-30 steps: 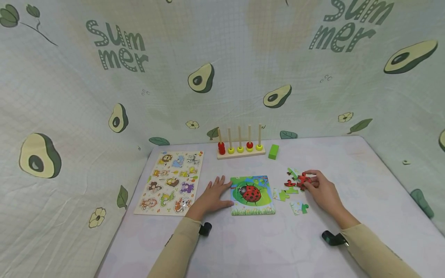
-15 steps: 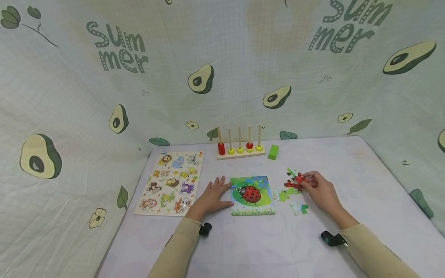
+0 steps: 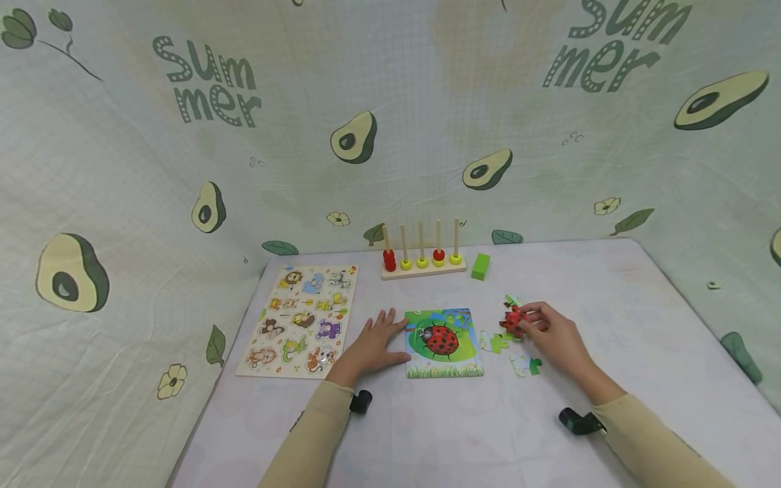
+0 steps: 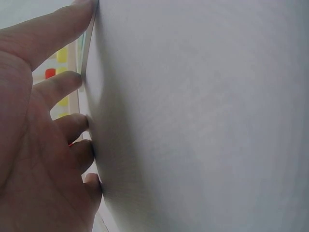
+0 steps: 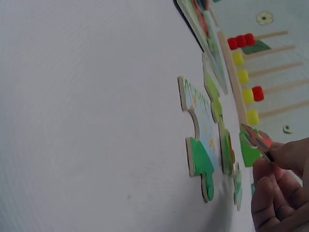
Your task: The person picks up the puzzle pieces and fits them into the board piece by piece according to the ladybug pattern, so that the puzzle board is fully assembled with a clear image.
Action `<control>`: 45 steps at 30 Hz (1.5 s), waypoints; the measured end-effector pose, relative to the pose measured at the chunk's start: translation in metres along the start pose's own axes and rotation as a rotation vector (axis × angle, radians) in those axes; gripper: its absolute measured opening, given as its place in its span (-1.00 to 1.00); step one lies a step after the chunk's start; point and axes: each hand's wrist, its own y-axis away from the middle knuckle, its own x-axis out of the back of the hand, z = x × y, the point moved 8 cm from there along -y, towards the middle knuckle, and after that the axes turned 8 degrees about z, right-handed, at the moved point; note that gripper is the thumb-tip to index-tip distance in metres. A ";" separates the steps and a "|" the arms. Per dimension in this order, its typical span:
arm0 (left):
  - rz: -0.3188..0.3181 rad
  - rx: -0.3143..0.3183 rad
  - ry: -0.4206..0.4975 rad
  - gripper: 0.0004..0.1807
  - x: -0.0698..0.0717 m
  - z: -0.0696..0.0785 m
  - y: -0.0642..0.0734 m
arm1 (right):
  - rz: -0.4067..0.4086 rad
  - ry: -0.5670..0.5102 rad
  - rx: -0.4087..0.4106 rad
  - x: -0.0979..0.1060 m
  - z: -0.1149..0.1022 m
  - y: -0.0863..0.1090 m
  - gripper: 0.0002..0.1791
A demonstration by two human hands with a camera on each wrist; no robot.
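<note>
Pinched between the thumb and fingers of my right hand (image 3: 552,335) is a red jigsaw puzzle piece (image 5: 260,140) with black marks. It hangs over several loose pieces, among them a white-and-green puzzle piece (image 3: 521,366) and a green puzzle piece (image 3: 495,341) beside the board. My left hand (image 3: 373,344) lies spread on the table, its thumb and index fingertip right at the left edge of the ladybug puzzle board (image 3: 417,366). In the left wrist view the left fingers (image 4: 63,89) stand apart, tips on the tabletop.
An animal peg-puzzle board (image 3: 244,366) lies on the left. At the back stands a wooden bead stacker (image 3: 390,274) with red and yellow beads on several upright pegs. A green block (image 3: 480,266) sits to its right. A printed cloth (image 3: 415,81) hangs behind the table.
My right hand has moved left with the red puzzle piece, now over the loose red pieces near the board. The left hand has stayed still.
</note>
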 end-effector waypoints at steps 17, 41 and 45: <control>-0.003 0.001 -0.005 -0.09 -0.001 -0.001 0.000 | -0.068 -0.061 0.023 -0.024 -0.025 0.007 -0.69; -0.002 -0.007 0.012 -0.10 0.002 0.002 0.000 | -0.162 -0.208 0.047 -0.079 -0.054 0.018 -0.73; -0.002 -0.005 0.016 -0.10 0.003 0.002 0.000 | -0.166 -0.224 0.073 -0.084 -0.061 0.019 -0.74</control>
